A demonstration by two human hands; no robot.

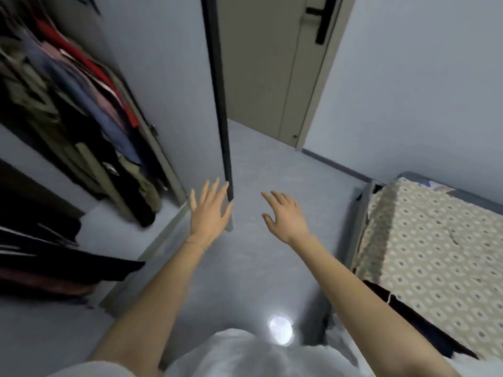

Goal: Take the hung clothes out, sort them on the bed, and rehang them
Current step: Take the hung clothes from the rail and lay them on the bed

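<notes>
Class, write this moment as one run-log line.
clothes: hanging in wardrobe | left hand: open, by wardrobe door edge | right hand: open, holding nothing | bed: at right

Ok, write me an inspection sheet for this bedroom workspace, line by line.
Surface: bed with a patterned cover, at the right.
Job's things: hung clothes at the left, beside the open wardrobe door; blurred.
Clutter: dark cloth at the bed's near edge.
Hands: left hand open by that door's edge, contact unclear; right hand open, holding nothing.
Cables: nothing seen.
Surroundings: grey floor; room door ahead with a dark handle.
</notes>
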